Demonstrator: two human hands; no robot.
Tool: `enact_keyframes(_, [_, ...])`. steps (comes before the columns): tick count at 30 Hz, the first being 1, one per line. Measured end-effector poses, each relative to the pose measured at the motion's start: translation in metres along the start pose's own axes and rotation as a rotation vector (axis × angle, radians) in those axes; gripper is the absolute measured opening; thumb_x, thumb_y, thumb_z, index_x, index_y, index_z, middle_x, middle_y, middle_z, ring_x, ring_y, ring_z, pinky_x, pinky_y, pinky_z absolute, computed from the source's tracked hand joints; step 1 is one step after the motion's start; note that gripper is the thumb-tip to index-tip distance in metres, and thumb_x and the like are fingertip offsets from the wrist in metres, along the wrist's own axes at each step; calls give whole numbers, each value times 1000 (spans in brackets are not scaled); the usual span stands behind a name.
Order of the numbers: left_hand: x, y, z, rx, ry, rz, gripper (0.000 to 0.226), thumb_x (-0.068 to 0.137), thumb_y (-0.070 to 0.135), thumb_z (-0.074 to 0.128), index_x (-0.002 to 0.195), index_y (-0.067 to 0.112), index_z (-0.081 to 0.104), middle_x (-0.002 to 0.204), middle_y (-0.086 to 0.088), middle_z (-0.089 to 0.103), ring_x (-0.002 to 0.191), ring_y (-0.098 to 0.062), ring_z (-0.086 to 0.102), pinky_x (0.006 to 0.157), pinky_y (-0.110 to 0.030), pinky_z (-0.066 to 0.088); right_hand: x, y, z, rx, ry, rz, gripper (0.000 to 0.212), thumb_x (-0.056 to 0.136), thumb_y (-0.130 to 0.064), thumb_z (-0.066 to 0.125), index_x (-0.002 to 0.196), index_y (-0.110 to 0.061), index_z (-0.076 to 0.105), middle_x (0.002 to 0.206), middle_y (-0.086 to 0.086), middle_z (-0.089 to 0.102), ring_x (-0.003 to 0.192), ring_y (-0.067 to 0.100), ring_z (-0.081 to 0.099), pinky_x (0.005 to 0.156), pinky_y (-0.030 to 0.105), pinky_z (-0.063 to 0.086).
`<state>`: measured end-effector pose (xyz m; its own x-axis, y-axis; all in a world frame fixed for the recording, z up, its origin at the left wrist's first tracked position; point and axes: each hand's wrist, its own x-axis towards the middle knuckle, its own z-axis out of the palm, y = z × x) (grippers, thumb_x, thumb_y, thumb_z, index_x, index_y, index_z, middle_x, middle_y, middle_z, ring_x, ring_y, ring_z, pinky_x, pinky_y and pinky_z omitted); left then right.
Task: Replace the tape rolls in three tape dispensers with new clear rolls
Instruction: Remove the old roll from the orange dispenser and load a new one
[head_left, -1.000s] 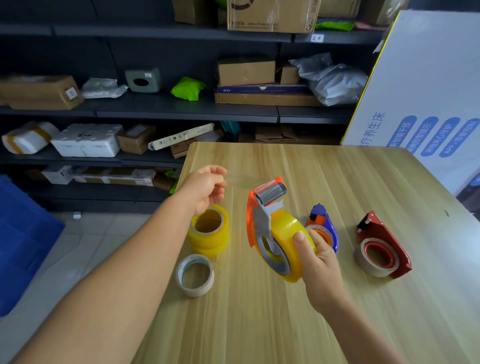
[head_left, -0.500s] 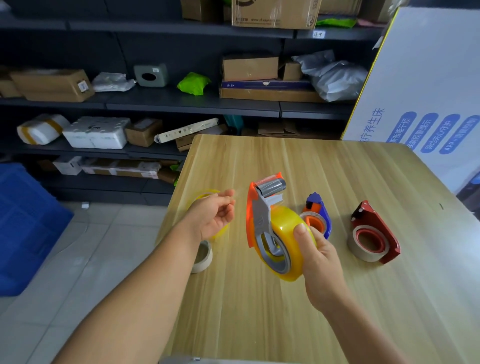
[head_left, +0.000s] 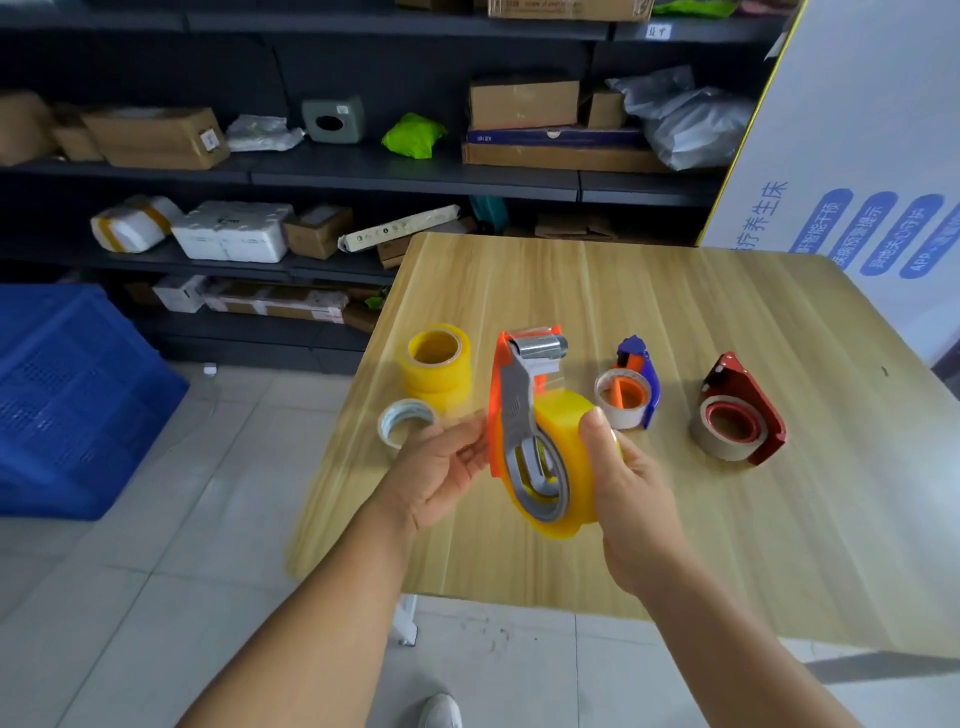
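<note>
At the far left of the frame a blue crate (head_left: 78, 395) stands on the tiled floor, and dark shelves (head_left: 363, 171) with cardboard boxes and wrapped parcels fill the upper left and top. A wooden table (head_left: 727, 519) takes up the centre and right. On its left part, a stack of yellow-tinted clear tape rolls (head_left: 436, 366) stands upright, and just below it in the frame a smaller, nearly used-up roll (head_left: 402, 422) lies flat near the table edge. The left hand (head_left: 441, 473) comes up from the lower left, its fingers loosely spread and relaxed, reaching toward the left side of the orange tape dispenser (head_left: 511, 410); its fingertips are blurred, so whether they touch the dispenser cannot be told. The dispenser is held above the table at the centre of the frame, upright, with a grey metal arm and roller at its top and a new yellow-tinted roll (head_left: 566, 447) seated on it. The right hand (head_left: 631, 483) grasps that roll from the right, thumb on top of the tape. Further right on the table lies a blue dispenser (head_left: 641, 374) with a pale roll on an orange hub, and well right of it a red dispenser (head_left: 748, 410) with a pale roll. A white printed board (head_left: 857, 156) leans at the upper right.
</note>
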<state>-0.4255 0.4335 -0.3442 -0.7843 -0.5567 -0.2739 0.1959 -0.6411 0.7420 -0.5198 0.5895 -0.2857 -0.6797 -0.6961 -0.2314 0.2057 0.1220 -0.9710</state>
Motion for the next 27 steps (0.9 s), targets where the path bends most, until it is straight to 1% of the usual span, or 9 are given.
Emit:
enact_keyframes(2, [-9, -3, -4, 161, -15, 23, 24, 87, 6, 56, 106, -7, 64, 101, -16, 69, 86, -20, 64, 75, -28, 53, -3, 3, 7, -14, -5, 39, 62, 71, -71, 53, 98, -18, 68, 90, 6, 75, 91, 28, 70, 90, 50, 53])
enact_keyframes(5, [-18, -8, -11, 381, 105, 77, 27, 92, 11, 55, 95, -15, 62, 87, -20, 61, 74, -23, 54, 74, -38, 45, -7, 8, 18, 16, 14, 121, 36, 89, -53, 50, 91, -21, 67, 92, 5, 74, 97, 30, 67, 93, 48, 50])
enact_keyframes(8, [-27, -13, -21, 534, 228, 127, 25, 92, 11, 57, 71, -1, 59, 62, -11, 49, 56, -15, 41, 60, -30, 37, -9, 14, 30, 49, 47, 220, 26, 89, -46, 51, 87, -22, 59, 103, 14, 67, 106, 35, 60, 96, 49, 47])
enact_keyframes(10, [-31, -17, -31, 577, 324, 104, 24, 89, 14, 62, 66, 6, 66, 62, -4, 61, 57, -12, 50, 59, -26, 43, -9, 17, 38, 65, 73, 270, 23, 88, -46, 52, 88, -23, 54, 105, 13, 63, 104, 30, 59, 95, 49, 46])
enact_keyframes(13, [-35, -27, -45, 574, 407, 24, 20, 83, 17, 68, 63, 16, 69, 58, 6, 62, 53, -5, 49, 53, -16, 43, -7, 21, 53, 89, 132, 331, 22, 88, -45, 54, 87, -23, 51, 100, 12, 63, 98, 30, 62, 88, 48, 51])
enact_keyframes(16, [-41, -43, -56, 595, 409, -75, 30, 81, 11, 61, 51, 17, 55, 45, 7, 44, 46, -7, 33, 49, -20, 32, -4, 24, 67, 90, 171, 363, 21, 88, -43, 54, 84, -24, 48, 87, 7, 62, 81, 24, 64, 62, 38, 51])
enact_keyframes(19, [-48, -61, -65, 534, 409, -207, 36, 82, 8, 54, 48, 19, 61, 45, 5, 46, 48, -11, 34, 52, -25, 31, 0, 29, 76, 50, 198, 435, 24, 87, -45, 55, 84, -23, 46, 91, 9, 62, 82, 25, 65, 64, 38, 54])
enact_keyframes(21, [-53, -71, -68, 496, 427, -256, 40, 82, 9, 54, 45, 21, 63, 45, 6, 48, 48, -11, 37, 50, -23, 33, 4, 33, 80, 19, 235, 457, 28, 86, -47, 56, 83, -21, 47, 86, 9, 61, 75, 24, 64, 58, 35, 52])
enact_keyframes(27, [-56, -78, -72, 184, 383, -325, 17, 83, 6, 62, 69, 11, 72, 68, -4, 66, 70, -18, 58, 63, -21, 51, 18, 51, 92, -135, 328, 505, 40, 85, -57, 52, 82, -18, 45, 81, 4, 54, 71, 20, 56, 50, 31, 42])
